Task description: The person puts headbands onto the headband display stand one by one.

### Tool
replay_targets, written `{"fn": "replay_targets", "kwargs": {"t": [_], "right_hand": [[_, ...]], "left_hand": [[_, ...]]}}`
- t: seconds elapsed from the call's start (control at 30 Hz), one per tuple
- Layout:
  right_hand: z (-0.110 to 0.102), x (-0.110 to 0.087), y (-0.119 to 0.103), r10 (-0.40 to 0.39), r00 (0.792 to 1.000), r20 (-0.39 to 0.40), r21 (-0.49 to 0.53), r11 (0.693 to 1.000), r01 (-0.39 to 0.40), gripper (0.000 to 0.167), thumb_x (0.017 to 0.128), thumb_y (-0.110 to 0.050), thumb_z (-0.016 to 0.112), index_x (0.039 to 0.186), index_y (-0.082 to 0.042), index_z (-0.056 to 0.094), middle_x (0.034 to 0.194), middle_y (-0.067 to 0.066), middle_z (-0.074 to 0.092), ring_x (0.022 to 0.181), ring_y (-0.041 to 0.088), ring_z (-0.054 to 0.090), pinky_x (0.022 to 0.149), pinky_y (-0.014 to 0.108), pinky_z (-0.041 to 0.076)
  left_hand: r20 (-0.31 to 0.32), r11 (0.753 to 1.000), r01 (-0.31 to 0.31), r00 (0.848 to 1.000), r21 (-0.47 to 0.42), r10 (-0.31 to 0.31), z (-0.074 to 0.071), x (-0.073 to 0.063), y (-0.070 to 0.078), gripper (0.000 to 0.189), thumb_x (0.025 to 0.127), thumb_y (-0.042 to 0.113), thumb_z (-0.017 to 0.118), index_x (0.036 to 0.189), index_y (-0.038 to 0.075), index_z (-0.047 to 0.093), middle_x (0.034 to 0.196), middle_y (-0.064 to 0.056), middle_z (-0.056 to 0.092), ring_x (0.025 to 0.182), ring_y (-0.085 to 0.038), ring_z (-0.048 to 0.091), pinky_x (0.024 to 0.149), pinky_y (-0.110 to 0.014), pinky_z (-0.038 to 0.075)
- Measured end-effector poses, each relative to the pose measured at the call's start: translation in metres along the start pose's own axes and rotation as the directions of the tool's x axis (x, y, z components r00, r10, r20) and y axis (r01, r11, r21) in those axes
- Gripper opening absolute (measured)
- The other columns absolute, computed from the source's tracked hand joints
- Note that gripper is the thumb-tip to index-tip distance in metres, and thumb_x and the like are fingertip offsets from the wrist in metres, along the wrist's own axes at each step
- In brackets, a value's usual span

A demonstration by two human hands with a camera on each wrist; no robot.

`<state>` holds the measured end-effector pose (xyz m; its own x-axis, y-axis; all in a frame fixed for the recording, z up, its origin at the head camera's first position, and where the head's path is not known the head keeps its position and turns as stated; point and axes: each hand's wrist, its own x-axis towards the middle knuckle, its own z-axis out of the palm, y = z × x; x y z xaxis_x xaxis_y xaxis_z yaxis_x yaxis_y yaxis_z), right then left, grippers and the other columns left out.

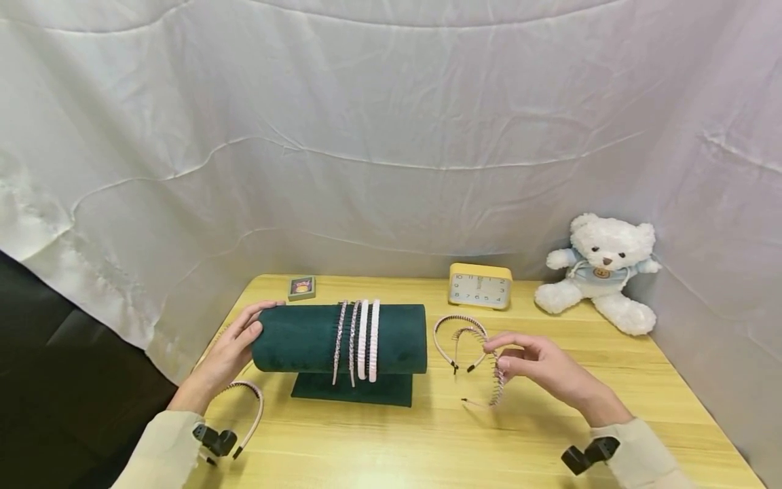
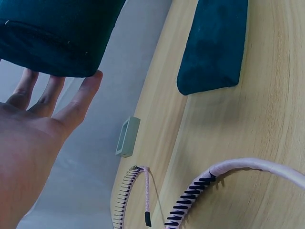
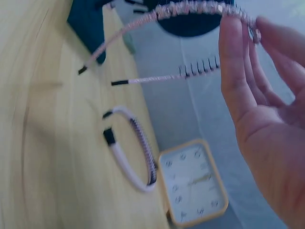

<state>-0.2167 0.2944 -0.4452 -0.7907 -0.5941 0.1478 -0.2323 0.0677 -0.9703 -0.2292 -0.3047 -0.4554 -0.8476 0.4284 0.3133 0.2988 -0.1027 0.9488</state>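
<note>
My right hand [image 1: 537,367] pinched a thin toothed headband [image 1: 497,380] by its arch, lifted just above the table [image 1: 427,441], at about 3 o'clock from the green velvet roll stand [image 1: 305,337]. My left hand [image 1: 235,346] lay flat and relaxed against the stand's 9 o'clock end. I judged the light fingertip hold could slip, or the comb teeth could snag the velvet. Four slim bands [image 1: 357,339] ringed the roll; another beaded headband [image 1: 455,333] lay beside it.

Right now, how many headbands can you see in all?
7: four on the green stand, one in the right hand, one flat on the table beside it, one by the left hand near the front edge.
</note>
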Motion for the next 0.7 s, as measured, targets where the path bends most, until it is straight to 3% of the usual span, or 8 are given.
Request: {"fn": "replay_targets", "kwargs": {"t": [0.17, 0.3, 0.7], "right_hand": [[0.014, 0.009, -0.014, 0.012, 0.995, -0.097, -0.025, 1.0, -0.015, 0.03, 0.111, -0.004, 0.061, 0.14, 0.003, 0.063, 0.134, 0.003, 0.068, 0.099, 0.011, 0.075, 0.089, 0.038, 0.066], [0.022, 0.017, -0.02, -0.022, 0.989, -0.145, -0.024, 1.0, 0.019, 0.028, 0.11, -0.003, 0.063, 0.137, 0.003, 0.064, 0.127, 0.006, 0.069, 0.095, 0.009, 0.075, 0.089, 0.037, 0.066], [0.052, 0.044, -0.04, -0.123, 0.98, -0.159, 0.018, 0.992, 0.127, 0.026, 0.106, 0.001, 0.067, 0.132, 0.004, 0.067, 0.121, 0.002, 0.072, 0.089, 0.011, 0.076, 0.083, 0.036, 0.067]], "left_hand": [[-0.001, 1.0, 0.001, 1.0, 0.0, -0.001, 0.0, -0.001, 0.001, 0.048, 0.121, 0.012, 0.03, 0.169, 0.01, 0.033, 0.167, 0.011, 0.047, 0.143, -0.003, 0.057, 0.108, -0.024, 0.056], [0.016, 1.0, -0.018, 1.0, -0.009, 0.018, 0.0, 0.0, 0.0, 0.048, 0.121, 0.01, 0.03, 0.169, 0.01, 0.034, 0.168, 0.01, 0.047, 0.144, -0.004, 0.056, 0.109, -0.024, 0.055], [-0.001, 1.0, 0.005, 1.0, 0.01, -0.005, 0.0, -0.001, 0.001, 0.049, 0.121, 0.013, 0.031, 0.169, 0.01, 0.031, 0.169, 0.008, 0.045, 0.144, -0.003, 0.056, 0.109, -0.024, 0.055]]}}
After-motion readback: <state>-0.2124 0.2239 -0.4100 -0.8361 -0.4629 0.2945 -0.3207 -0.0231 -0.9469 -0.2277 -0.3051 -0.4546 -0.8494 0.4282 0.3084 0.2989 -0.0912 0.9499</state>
